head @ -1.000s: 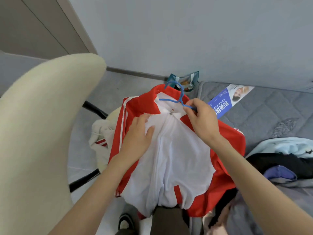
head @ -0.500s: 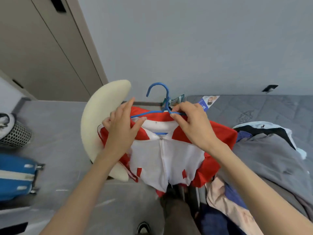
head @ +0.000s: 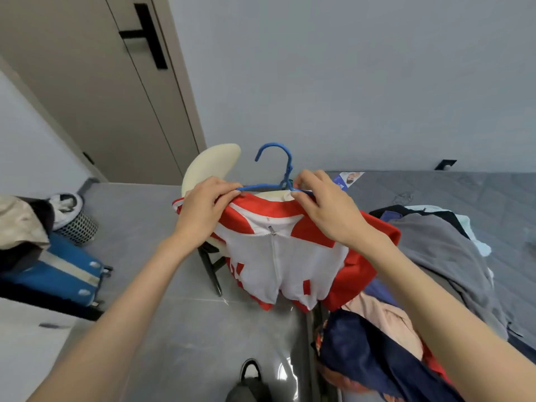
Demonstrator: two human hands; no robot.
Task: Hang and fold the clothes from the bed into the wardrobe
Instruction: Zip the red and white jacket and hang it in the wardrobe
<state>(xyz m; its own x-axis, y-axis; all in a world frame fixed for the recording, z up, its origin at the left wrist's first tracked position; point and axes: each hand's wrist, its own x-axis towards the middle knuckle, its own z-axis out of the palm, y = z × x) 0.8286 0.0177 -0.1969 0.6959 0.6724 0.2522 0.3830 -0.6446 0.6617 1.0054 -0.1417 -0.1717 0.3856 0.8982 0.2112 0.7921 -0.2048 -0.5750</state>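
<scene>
**Held item.** One jacket point(head: 304, 262), smooth synthetic fabric, white front panels with red shoulders, sleeves and hem trim. One white zip runs down the centre, its metal pull at the collar. The jacket sits on one blue plastic hanger point(head: 288, 172) with a thin, curved open hook pointing up. The jacket is held in the air above the floor point(head: 174, 329), in front of the chair point(head: 208, 163) and just left of the bed point(head: 464, 192).

**Grip.**
- Left hand point(head: 203, 210): the grip is clamped, thumb and curled fingers pinching the jacket's red shoulder at the left arm of the hanger.
- Right hand point(head: 327, 210): the grip is clamped, thumb and fingers pinching the collar edge at the hanger's right arm, close to the hook's stem.

**Surroundings.**
- One bed with a grey quilted surface. On it lie a soft heap of clothes: one grey garment point(head: 441, 256), one dark navy garment point(head: 362, 352), one pale pink garment point(head: 383, 314).
- One chair, with a cream rounded back and black legs.
- One blue hard-shell suitcase point(head: 58, 265) and one mesh bin point(head: 75, 224), at left on glossy grey floor tiles.
</scene>
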